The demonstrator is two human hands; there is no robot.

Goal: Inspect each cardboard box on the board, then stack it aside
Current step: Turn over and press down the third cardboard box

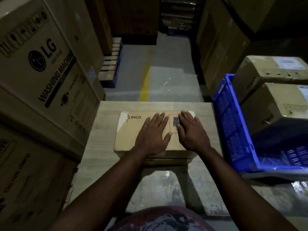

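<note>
A flat cardboard box (130, 130) printed "PICO" lies on a pale wooden board (106, 164) in front of me, with another box edge showing under it. My left hand (152, 135) rests flat on the box top, fingers spread. My right hand (191, 132) lies flat beside it, fingers over a red dashed square with a grey print. Neither hand grips the box.
Large washing machine cartons (41, 72) stand stacked close on the left. A blue plastic crate (233, 127) sits right of the board, with cardboard boxes (275, 90) beyond it. A concrete aisle with a yellow line (145, 84) runs ahead between tall cartons.
</note>
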